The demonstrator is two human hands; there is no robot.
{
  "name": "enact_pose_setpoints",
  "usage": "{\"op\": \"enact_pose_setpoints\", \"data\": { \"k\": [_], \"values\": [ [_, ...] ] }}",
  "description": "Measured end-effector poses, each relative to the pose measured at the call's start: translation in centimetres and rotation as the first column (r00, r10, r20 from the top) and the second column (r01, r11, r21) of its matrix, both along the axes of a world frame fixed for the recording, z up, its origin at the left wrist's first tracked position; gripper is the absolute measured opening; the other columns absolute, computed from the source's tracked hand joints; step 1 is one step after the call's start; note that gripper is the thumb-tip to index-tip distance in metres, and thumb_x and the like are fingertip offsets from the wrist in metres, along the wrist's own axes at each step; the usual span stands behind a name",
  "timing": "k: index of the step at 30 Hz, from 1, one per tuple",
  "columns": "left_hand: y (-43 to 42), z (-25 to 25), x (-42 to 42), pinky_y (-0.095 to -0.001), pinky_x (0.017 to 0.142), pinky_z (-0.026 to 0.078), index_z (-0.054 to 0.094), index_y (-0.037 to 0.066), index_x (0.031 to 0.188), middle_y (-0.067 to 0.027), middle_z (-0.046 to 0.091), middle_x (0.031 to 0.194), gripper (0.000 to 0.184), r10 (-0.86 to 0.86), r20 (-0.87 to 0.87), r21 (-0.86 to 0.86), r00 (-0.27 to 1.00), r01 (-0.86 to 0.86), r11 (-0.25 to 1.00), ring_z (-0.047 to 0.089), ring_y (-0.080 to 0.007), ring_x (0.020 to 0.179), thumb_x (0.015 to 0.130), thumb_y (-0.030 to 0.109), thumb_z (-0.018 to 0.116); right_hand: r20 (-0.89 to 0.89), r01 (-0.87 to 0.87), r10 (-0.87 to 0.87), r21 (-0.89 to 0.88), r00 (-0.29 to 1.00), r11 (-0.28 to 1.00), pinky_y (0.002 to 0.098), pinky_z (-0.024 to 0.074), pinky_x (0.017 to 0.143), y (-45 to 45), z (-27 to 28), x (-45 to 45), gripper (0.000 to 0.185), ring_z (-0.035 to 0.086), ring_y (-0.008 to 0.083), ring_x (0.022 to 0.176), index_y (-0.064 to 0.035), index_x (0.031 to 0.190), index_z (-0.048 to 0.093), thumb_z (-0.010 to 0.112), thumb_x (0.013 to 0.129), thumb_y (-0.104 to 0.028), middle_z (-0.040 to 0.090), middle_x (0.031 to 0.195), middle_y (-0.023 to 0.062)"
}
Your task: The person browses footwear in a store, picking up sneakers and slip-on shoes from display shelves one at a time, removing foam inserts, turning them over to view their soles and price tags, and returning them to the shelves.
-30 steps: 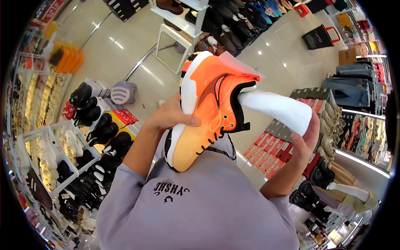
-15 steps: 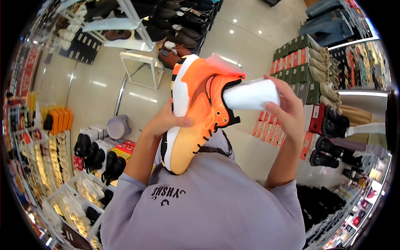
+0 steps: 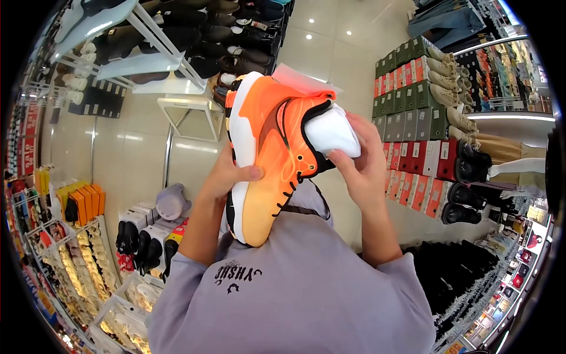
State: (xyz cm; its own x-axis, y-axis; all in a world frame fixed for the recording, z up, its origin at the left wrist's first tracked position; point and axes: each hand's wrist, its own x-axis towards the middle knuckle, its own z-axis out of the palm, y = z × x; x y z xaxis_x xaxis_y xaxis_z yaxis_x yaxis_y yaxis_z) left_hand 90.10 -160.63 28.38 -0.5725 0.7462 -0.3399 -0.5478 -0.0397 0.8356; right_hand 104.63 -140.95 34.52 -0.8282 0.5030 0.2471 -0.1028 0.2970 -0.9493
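Observation:
An orange shoe [image 3: 268, 147] with a white and black sole is held up in front of the chest, its toe pointing down. My left hand [image 3: 231, 172] is closed round its sole side, the thumb lying on the upper. A white stuffing piece [image 3: 333, 132] sits partly inside the shoe's opening, and its rounded outer end sticks out to the right. My right hand [image 3: 361, 156] grips that end between thumb and fingers. A translucent sheet [image 3: 300, 79] stands out behind the shoe's heel.
Stacked shoe boxes [image 3: 413, 127] with shoes on them stand at the right. A white stool [image 3: 191, 115] and a rack of dark shoes [image 3: 236, 50] are at the top. Black shoes [image 3: 141, 248] on boxes and a purple seat [image 3: 172, 202] lie at the left.
My right hand has moved left toward the shoe, and the white piece has gone deeper into its opening. The view has turned, so the surroundings have shifted.

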Motion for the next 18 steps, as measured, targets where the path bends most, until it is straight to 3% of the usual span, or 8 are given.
{"op": "enact_pose_setpoints", "data": {
  "k": [2, 4, 5, 9, 11, 12, 14, 18],
  "values": [
    [0.5, 1.3, -1.9, -0.0337, 0.087, 0.047, 0.036, -0.002, 0.130, -0.0110, 0.054, 0.114, 0.092, -0.076, 0.051, -0.003, 0.996, 0.076, 0.997, 0.057, -0.0202, 0.101, 0.055, 0.020, 0.085, -0.019, 0.080, -0.082, -0.072, 0.996, 0.994, 0.0397, 0.0450, 0.092, -0.1, 0.8, -1.5, 0.042, 0.054, 0.0294, 0.112, 0.0014, 0.119, 0.051, 0.066, 0.082, -0.011, 0.052, 0.123, 0.0220],
    [1.1, 1.8, -3.2, -0.0336, 0.089, 0.046, 0.036, 0.000, 0.132, -0.0101, 0.052, 0.116, 0.094, -0.117, 0.022, 0.042, 0.993, 0.116, 0.992, 0.055, -0.0196, 0.104, 0.054, 0.019, 0.085, 0.103, -0.069, 0.043, 0.261, 0.994, 0.963, 0.0404, 0.0439, 0.093, 0.8, 1.5, -2.5, 0.029, 0.054, 0.0276, 0.113, 0.0014, 0.110, 0.058, 0.063, 0.085, -0.012, 0.060, 0.109, 0.0175],
    [1.4, 2.0, -3.6, -0.0336, 0.090, 0.044, 0.035, 0.001, 0.133, -0.0093, 0.051, 0.118, 0.096, -0.147, -0.002, 0.076, 0.989, 0.147, 0.986, 0.053, -0.0189, 0.106, 0.053, 0.019, 0.086, 0.262, -0.171, 0.156, 0.035, 0.952, 0.985, 0.0355, 0.0425, 0.092, 0.0, 1.2, -3.3, 0.018, 0.056, 0.0259, 0.105, 0.0027, 0.100, 0.060, 0.056, 0.087, -0.010, 0.063, 0.097, 0.0142],
    [3.7, 4.0, -6.0, -0.0326, 0.095, 0.040, 0.033, 0.004, 0.136, -0.0064, 0.048, 0.121, 0.100, -0.243, -0.056, 0.043, 0.968, 0.246, 0.968, 0.048, -0.0174, 0.112, 0.052, 0.017, 0.087, 0.167, -0.069, 0.082, -0.082, 0.983, 0.994, 0.0333, 0.0358, 0.093, -0.5, 1.2, -4.4, 0.024, 0.053, 0.0280, 0.086, 0.0023, 0.095, 0.055, 0.037, 0.092, -0.014, 0.060, 0.097, 0.0155],
    [4.0, 3.3, -7.4, -0.0322, 0.093, 0.041, 0.032, 0.003, 0.135, -0.0068, 0.049, 0.119, 0.101, -0.316, -0.042, 0.030, 0.948, 0.317, 0.948, 0.049, -0.0177, 0.110, 0.051, 0.018, 0.087, 0.414, -0.042, 0.234, -0.423, 0.880, 0.905, 0.0354, 0.0306, 0.100, 0.4, 1.5, -4.3, 0.032, 0.056, 0.0301, 0.096, 0.0035, 0.099, 0.057, 0.036, 0.095, -0.021, 0.060, 0.103, 0.0166],
    [4.1, 2.9, -8.1, -0.0322, 0.093, 0.041, 0.032, 0.003, 0.135, -0.0068, 0.049, 0.119, 0.101, -0.343, -0.046, 0.032, 0.938, 0.345, 0.938, 0.049, -0.0177, 0.110, 0.051, 0.018, 0.087, 0.412, -0.017, 0.207, -0.420, 0.887, 0.908, 0.0354, 0.0306, 0.100, 0.5, 2.1, -4.7, 0.032, 0.056, 0.0301, 0.096, 0.0035, 0.099, 0.057, 0.036, 0.095, -0.021, 0.060, 0.103, 0.0166],
    [4.3, 2.0, -9.5, -0.0314, 0.091, 0.043, 0.032, 0.001, 0.134, -0.0070, 0.050, 0.117, 0.100, -0.320, -0.030, 0.029, 0.947, 0.321, 0.947, 0.051, -0.0176, 0.107, 0.052, 0.018, 0.086, 0.472, -0.126, 0.070, 0.088, 0.879, 0.988, 0.0372, 0.0294, 0.104, 0.6, 3.7, -5.6, 0.038, 0.054, 0.0307, 0.110, 0.0052, 0.106, 0.057, 0.038, 0.096, -0.026, 0.059, 0.112, 0.0187],
    [5.5, 3.2, -12.3, -0.0314, 0.090, 0.044, 0.033, 0.001, 0.133, -0.0077, 0.051, 0.115, 0.097, -0.395, 0.016, 0.048, 0.919, 0.394, 0.918, 0.052, -0.0186, 0.106, 0.053, 0.017, 0.085, 0.160, -0.203, 0.217, -0.100, 0.963, 0.974, 0.0402, 0.0366, 0.100, 1.7, 2.0, -6.1, 0.040, 0.048, 0.0333, 0.120, 0.0050, 0.110, 0.058, 0.046, 0.093, -0.029, 0.057, 0.118, 0.0219]
  ]
}}
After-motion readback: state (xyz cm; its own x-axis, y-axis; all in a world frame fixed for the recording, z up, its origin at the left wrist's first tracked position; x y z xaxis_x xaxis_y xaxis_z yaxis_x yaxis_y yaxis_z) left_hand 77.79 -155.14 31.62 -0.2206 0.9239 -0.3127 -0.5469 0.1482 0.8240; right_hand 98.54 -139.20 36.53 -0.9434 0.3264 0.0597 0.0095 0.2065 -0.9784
